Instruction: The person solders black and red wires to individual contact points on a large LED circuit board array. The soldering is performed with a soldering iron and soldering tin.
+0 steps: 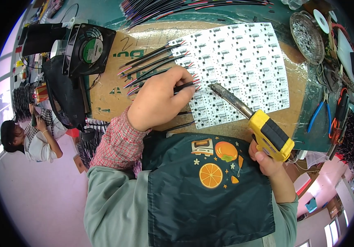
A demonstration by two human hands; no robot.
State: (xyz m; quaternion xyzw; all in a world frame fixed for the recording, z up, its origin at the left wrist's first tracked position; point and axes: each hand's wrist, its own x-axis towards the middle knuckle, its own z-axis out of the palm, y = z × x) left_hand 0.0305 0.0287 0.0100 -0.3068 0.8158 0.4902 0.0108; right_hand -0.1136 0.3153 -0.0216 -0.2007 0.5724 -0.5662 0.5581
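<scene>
Green-lettered cardboard [103,99]; left hand [154,99] pinches black cable [183,87], right hand [268,163] grips yellow soldering iron [259,120].

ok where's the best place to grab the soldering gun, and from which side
Probably by the soldering gun's yellow-and-black body, coming from the near side, where the right hand holds it. The bare metal barrel points forward and left, its tip over the white circuit-board sheet, and may be hot, so it's best kept clear of.

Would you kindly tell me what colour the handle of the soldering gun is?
The soldering gun's handle is yellow and black, shown best in the head view.
</scene>
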